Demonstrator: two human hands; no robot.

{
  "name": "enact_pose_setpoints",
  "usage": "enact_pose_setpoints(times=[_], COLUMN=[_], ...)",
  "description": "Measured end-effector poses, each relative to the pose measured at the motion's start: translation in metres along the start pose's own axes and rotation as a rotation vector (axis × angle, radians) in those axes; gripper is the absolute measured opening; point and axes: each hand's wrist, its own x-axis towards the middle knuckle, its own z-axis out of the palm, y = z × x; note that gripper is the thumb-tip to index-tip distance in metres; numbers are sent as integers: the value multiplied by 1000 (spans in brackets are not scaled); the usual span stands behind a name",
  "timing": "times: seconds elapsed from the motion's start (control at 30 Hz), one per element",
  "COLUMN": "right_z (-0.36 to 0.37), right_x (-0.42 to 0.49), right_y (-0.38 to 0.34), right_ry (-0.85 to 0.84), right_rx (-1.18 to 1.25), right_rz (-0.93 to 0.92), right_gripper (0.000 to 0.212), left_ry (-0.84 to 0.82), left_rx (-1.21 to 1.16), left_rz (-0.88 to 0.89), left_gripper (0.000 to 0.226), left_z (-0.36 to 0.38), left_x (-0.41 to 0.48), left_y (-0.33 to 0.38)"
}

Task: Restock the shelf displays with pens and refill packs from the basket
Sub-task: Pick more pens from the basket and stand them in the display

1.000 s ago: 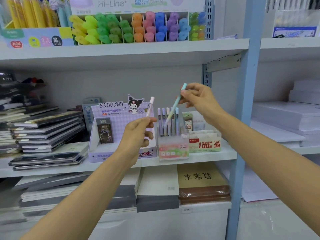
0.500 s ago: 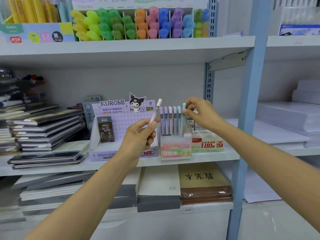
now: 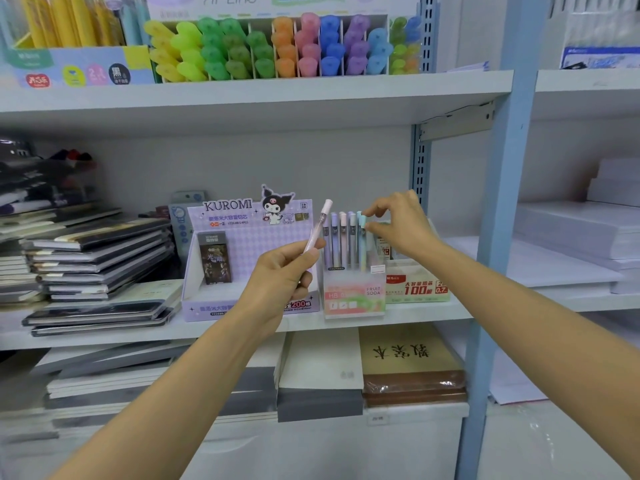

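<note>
A clear Fruit Soda pen display box (image 3: pixel 354 295) stands on the middle shelf (image 3: pixel 433 311) with several pastel pens upright in it. My right hand (image 3: pixel 400 228) pinches the cap of a light blue pen (image 3: pixel 362 226) that stands at the right end of that row. In front of the Kuromi display, my left hand (image 3: pixel 285 271) grips a pale pink pen (image 3: pixel 318 226), tilted up and to the right, just left of the box.
A purple Kuromi refill display (image 3: pixel 242 258) sits left of the pen box, a green refill box (image 3: pixel 417 287) right of it. Stacked notebooks (image 3: pixel 93 258) fill the shelf's left. Highlighters (image 3: pixel 277 46) line the shelf above. A blue upright post (image 3: pixel 498 237) stands at right.
My right hand brought the light blue pen down from mid-air into the display box and still pinches its cap. My left hand with the pink pen shifted slightly right, toward the box.
</note>
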Motion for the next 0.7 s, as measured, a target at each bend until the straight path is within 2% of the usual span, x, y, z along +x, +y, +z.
enact_pose_setpoints(times=[0.07, 0.13, 0.2, 0.27, 0.33, 0.4, 0.47, 0.53, 0.6, 0.7], right_z=[-6, -12, -16, -14, -12, -17, -26, -35, -35, -22], right_x=[-4, -12, -22, -29, -32, -30, -23, -15, -10, -11], right_y=[-6, -18, -33, -43, -48, -46, -38, -25, -12, -4], right_ry=[34, 11, -138, -247, -251, -207, -116, 16, 108, 88], right_rx=[41, 299, 649, 794, 824, 870, 882, 783, 647, 459], right_rz=[-31, -46, -14, -30, -66, -46, -4, 34, 72, 82], right_gripper=[26, 30, 28, 20, 20, 17, 10, 8, 8, 7], left_ry=[-5, -7, -6, -9, -10, 36, 103, 107, 7, -159], left_rx=[-1, 2, 8, 17, 47, 183, 456, 736, 962, 1207], left_rz=[2, 15, 31, 47, 85, 160, 276, 456, 580, 604], left_gripper=[20, 20, 20, 21, 20, 21, 30, 37, 44, 62], left_z=[1, 3, 6, 11, 14, 15, 12, 8, 7, 11], left_x=[-1, 0, 0, 1, 1, -1, -2, -6, -9, -13], left_y=[0, 1, 0, 0, 0, 1, -3, -8, -14, -30])
